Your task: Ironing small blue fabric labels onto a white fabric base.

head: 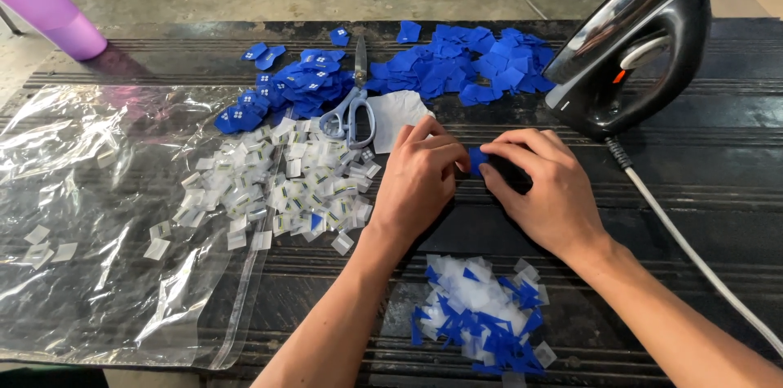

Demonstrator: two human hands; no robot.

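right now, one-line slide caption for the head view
Both hands, left hand and right hand, pinch a small blue piece beside scissors and an iron.

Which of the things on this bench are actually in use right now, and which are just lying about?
In hand: small blue fabric piece, pinched between left hand and right hand.

Lying about: scissors, clothes iron, blue label piles, white folded labels, clear plastic bag, mixed scraps.

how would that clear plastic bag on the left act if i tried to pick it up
The clear plastic bag lies flat and wrinkled, so it would probably flop and sag. It looks thin, likely very light. The small white pieces resting on it would probably slide off.
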